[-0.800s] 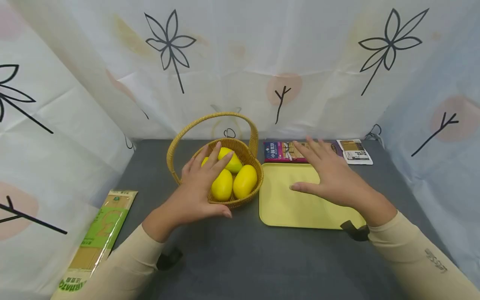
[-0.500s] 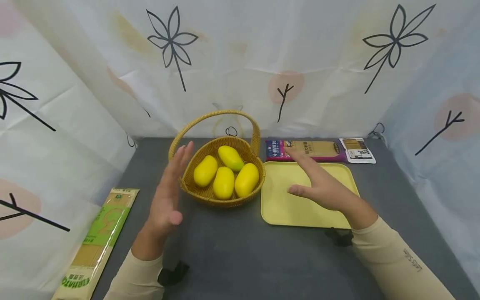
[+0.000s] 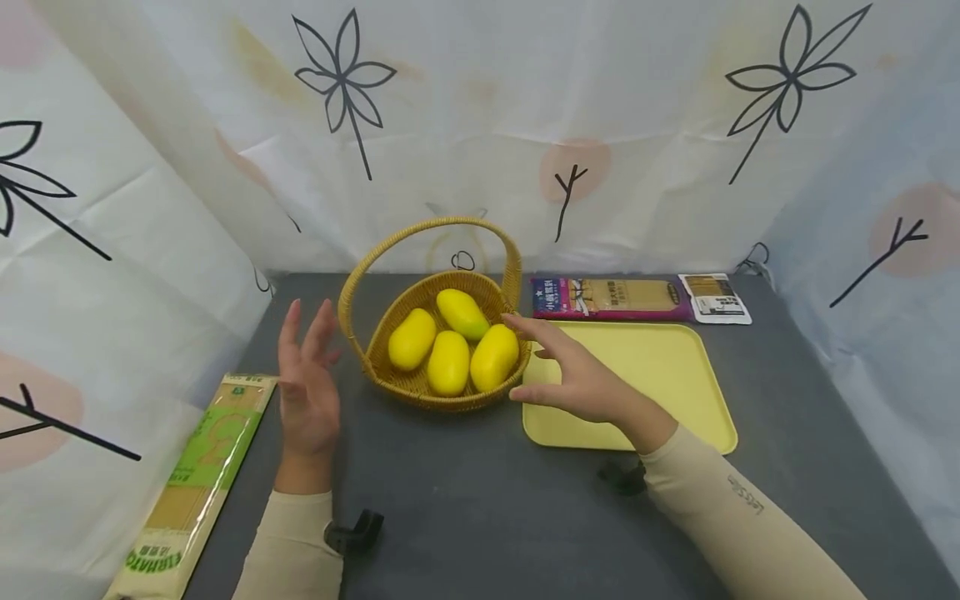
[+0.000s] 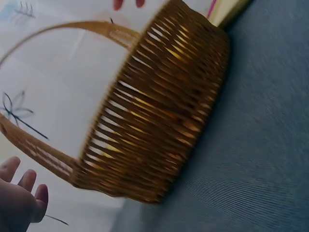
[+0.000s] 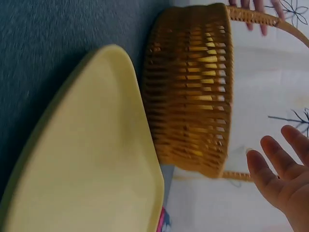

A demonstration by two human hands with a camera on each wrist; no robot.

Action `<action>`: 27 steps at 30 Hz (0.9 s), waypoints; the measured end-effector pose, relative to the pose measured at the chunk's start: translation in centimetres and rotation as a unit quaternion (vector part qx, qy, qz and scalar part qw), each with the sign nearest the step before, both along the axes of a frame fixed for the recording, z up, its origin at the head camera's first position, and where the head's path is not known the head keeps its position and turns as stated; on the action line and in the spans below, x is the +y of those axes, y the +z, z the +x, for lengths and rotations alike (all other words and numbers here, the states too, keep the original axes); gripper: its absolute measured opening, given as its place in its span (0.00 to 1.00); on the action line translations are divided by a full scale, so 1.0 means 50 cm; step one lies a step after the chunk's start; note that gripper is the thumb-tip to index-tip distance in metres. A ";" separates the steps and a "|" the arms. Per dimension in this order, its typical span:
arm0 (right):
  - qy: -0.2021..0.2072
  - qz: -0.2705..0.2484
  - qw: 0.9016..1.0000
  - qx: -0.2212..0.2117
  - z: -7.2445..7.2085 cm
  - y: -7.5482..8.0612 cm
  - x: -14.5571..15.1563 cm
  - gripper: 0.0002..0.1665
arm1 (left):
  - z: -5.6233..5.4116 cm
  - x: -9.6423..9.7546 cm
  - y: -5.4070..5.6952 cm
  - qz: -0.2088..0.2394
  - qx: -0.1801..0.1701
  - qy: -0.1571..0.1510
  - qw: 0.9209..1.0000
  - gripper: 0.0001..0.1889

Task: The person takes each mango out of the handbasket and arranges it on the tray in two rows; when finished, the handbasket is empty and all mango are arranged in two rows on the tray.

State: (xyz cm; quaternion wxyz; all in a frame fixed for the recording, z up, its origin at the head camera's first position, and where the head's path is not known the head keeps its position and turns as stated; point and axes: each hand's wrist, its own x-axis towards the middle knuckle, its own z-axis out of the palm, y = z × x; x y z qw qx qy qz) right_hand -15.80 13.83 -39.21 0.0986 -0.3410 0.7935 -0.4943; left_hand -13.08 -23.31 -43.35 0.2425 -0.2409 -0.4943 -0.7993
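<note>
A wicker basket (image 3: 438,404) with a tall arched handle stands near the back of the table, holding several yellow mangoes (image 3: 448,364). To its left, my left hand (image 3: 309,400) is raised with loosely spread fingers and touches nothing. My right hand (image 3: 577,375) hovers over the left part of a yellow tray (image 3: 652,392), its fingertips close to the basket's right rim; whether they touch it I cannot tell from the head view. In the right wrist view the fingers (image 5: 273,162) look apart from the basket (image 5: 190,92). The left wrist view shows the basket's slatted side (image 4: 154,106).
A green-labelled noodle packet (image 3: 202,475) lies along the table's left side. Behind the tray are a purple noodle packet (image 3: 622,298) and a small white pouch (image 3: 715,298). Patterned white curtains (image 3: 465,108) enclose the grey table (image 3: 480,517).
My left hand has moved from over the basket out to its left, palm turning up. The right hand has shifted left from over the tray's middle toward the basket. Basket and mangoes stay put.
</note>
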 end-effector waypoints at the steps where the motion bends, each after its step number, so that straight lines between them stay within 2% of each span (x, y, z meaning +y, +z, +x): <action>1: 0.001 0.004 1.000 -0.004 -0.001 -0.002 -0.011 0.54 | -0.008 -0.005 -0.017 0.005 -0.017 -0.005 1.000 0.58; 4: 0.007 0.020 1.000 -0.002 -0.009 -0.010 -0.040 0.52 | -0.030 -0.013 -0.068 0.013 -0.067 -0.029 0.997 0.58; 7: 0.010 0.038 0.999 0.014 -0.021 -0.017 -0.065 0.52 | -0.047 -0.009 -0.109 0.009 -0.115 -0.049 0.992 0.60; 11: 0.010 0.055 0.998 0.024 -0.043 -0.027 -0.086 0.52 | -0.059 0.002 -0.142 -0.032 -0.169 -0.053 0.984 0.63; 14: 0.013 0.074 0.997 0.035 -0.059 -0.032 -0.096 0.51 | -0.060 0.004 -0.153 -0.086 -0.192 -0.048 0.976 0.64; 18: 0.031 0.122 0.989 0.076 -0.078 -0.033 -0.112 0.49 | -0.056 -0.001 -0.156 -0.140 -0.214 -0.047 0.966 0.54; 20: 0.042 0.163 0.981 0.093 -0.086 -0.032 -0.119 0.46 | -0.054 -0.003 -0.155 -0.151 -0.232 -0.046 0.960 0.50; 24: 0.062 0.245 0.962 0.099 -0.102 -0.024 -0.129 0.41 | -0.054 -0.006 -0.154 -0.177 -0.269 -0.036 0.946 0.53; 27: 0.077 0.293 0.948 0.095 -0.117 -0.019 -0.133 0.41 | -0.055 -0.007 -0.158 -0.183 -0.275 -0.033 0.943 0.54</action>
